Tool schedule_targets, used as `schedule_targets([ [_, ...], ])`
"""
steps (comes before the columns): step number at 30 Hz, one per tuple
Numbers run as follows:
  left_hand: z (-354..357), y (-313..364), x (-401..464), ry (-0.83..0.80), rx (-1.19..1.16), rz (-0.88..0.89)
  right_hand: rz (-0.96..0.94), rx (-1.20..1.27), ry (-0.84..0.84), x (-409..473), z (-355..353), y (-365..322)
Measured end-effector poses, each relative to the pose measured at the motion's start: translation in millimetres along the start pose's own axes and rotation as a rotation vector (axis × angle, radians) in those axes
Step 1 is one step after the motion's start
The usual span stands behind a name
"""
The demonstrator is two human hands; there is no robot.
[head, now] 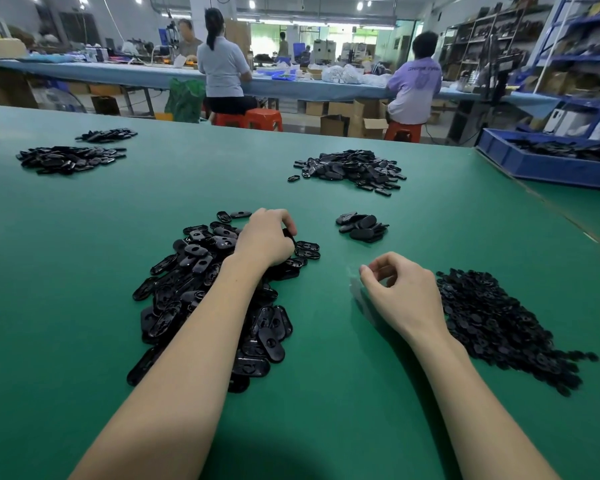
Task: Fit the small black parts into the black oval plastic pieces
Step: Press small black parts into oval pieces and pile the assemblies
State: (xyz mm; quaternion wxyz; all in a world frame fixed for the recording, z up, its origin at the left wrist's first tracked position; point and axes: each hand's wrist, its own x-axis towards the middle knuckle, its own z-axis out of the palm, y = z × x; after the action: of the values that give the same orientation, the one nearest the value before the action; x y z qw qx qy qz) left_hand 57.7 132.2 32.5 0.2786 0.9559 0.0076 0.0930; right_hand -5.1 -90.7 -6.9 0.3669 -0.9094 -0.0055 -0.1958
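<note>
Resting on the green worktop (326,393) near its front edge, the right hand (400,292) curls its fingers, holding nothing visible, beside the small black parts (499,327). Farther in, the left hand (267,237) pinches one piece atop the black oval pieces (201,292).

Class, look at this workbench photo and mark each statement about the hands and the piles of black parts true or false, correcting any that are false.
1. The left hand grips a black piece over the pile of oval pieces. True.
2. The right hand rests on the pile of small parts. False: it is over bare green mat, beside that pile.
3. A blue tray sits at the far right. True.
4. The small group of pieces lies inside the tray. False: it lies on the mat.
</note>
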Motion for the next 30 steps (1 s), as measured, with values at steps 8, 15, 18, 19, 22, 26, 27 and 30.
schedule_targets([
  [8,-2,24,-4,0.092,-0.286,0.053,0.02,0.062,0.021,4,-6,-3],
  [15,29,79,-30,-0.113,-0.53,0.25,0.288,0.4,-0.082,15,-30,-7],
  [18,38,89,-37,-0.211,-0.674,0.26,0.39,0.57,-0.117,18,-47,-4],
  [19,39,91,-38,-0.25,-0.707,0.268,0.398,0.587,-0.092,19,-51,-1],
  [22,42,93,-41,-0.37,-0.782,0.246,0.379,0.556,-0.017,21,-63,7],
  [26,51,99,-45,-0.393,-0.898,0.121,0.289,0.46,-0.114,22,-75,14],
  [27,53,99,-46,-0.397,-0.905,0.087,0.263,0.393,-0.145,23,-77,14],
  [30,60,99,-49,-0.442,-0.961,-0.019,0.205,0.213,-0.176,25,-81,13],
])
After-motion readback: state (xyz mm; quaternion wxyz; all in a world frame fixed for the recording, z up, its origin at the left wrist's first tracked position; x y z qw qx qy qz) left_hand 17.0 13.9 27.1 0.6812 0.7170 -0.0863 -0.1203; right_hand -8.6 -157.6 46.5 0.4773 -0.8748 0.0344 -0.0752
